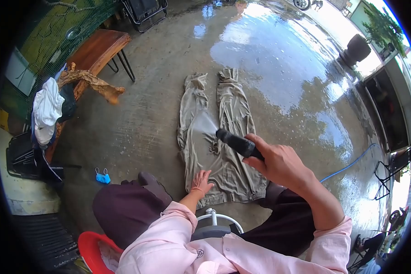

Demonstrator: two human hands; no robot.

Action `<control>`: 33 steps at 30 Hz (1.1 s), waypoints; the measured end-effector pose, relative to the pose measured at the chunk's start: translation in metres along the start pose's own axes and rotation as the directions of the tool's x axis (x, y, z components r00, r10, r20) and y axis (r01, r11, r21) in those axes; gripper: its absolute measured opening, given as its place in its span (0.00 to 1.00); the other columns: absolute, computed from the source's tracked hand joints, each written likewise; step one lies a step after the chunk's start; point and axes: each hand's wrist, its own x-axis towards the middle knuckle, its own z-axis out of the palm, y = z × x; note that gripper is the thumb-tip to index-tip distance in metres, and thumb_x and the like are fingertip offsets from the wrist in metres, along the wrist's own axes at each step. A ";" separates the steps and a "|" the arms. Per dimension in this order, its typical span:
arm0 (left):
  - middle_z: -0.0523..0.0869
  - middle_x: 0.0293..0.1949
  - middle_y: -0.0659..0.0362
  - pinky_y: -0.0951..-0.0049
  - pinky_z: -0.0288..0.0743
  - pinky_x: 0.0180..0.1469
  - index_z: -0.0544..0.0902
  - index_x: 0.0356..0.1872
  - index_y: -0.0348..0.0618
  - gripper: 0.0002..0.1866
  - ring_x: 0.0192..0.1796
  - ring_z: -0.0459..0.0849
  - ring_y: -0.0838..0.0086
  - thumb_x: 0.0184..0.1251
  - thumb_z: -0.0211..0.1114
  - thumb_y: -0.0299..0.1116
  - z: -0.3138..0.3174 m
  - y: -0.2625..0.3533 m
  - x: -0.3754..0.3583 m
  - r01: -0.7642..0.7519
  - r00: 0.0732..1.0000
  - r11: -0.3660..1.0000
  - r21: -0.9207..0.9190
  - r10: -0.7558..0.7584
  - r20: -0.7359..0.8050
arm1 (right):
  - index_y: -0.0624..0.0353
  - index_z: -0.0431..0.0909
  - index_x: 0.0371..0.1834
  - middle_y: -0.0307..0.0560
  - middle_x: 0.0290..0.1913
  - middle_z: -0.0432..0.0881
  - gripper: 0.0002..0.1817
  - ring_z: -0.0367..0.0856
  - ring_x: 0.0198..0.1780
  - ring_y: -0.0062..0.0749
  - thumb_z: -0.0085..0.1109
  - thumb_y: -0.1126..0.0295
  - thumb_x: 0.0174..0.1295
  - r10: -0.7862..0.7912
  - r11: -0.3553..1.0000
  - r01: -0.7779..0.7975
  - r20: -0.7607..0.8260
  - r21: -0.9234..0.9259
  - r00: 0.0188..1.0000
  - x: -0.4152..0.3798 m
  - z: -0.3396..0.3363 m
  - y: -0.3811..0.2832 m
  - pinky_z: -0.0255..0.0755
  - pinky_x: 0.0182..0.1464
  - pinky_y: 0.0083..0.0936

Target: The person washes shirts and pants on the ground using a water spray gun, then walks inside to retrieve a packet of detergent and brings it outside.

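Note:
A pair of wet khaki trousers lies spread on the concrete floor, waistband toward me and legs pointing away. My right hand grips a black spray nozzle above the trousers. Fine water spray leaves its tip and lands near where the legs part. Fingers apart, my left hand rests flat on the cloth near the left side of the waistband.
Left stands a wooden bench with a white cloth and dried driftwood by it. A blue face mask lies on the floor. A red basin sits beside me. A blue hose runs over wet concrete at right.

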 end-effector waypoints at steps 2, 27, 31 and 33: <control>0.69 0.55 0.56 0.60 0.65 0.60 0.68 0.60 0.55 0.37 0.59 0.68 0.58 0.44 0.74 0.36 0.007 0.004 0.004 -0.009 0.999 0.993 0.119 0.004 0.042 | 0.56 0.67 0.57 0.58 0.23 0.79 0.26 0.80 0.29 0.57 0.52 0.50 0.63 0.019 0.999 -0.014 0.115 -0.043 0.993 0.004 -0.004 0.002 0.71 0.31 0.46; 0.72 0.54 0.62 0.64 0.65 0.58 0.77 0.49 0.55 0.17 0.56 0.70 0.63 0.58 0.56 0.29 0.021 0.036 0.028 0.198 0.883 0.976 0.092 -0.137 -0.449 | 0.54 0.64 0.58 0.56 0.22 0.79 0.26 0.80 0.27 0.54 0.54 0.53 0.62 -0.060 0.993 0.078 0.179 -0.094 0.982 0.028 0.010 -0.010 0.70 0.27 0.43; 0.74 0.47 0.61 0.63 0.69 0.56 0.77 0.46 0.54 0.15 0.54 0.70 0.60 0.57 0.56 0.27 0.041 -0.022 0.042 0.070 0.940 0.995 0.065 -0.044 -0.338 | 0.55 0.65 0.55 0.56 0.21 0.79 0.24 0.79 0.26 0.55 0.53 0.52 0.63 -0.065 0.998 0.064 0.062 0.007 0.996 0.030 0.017 -0.014 0.70 0.27 0.44; 0.74 0.45 0.58 0.64 0.71 0.52 0.79 0.38 0.51 0.09 0.51 0.71 0.59 0.55 0.58 0.28 0.042 -0.025 0.055 0.130 0.981 0.991 0.038 -0.123 -0.154 | 0.55 0.65 0.54 0.56 0.21 0.79 0.23 0.79 0.26 0.55 0.52 0.51 0.64 -0.079 0.995 0.081 -0.039 0.051 0.996 0.031 0.019 -0.011 0.70 0.27 0.45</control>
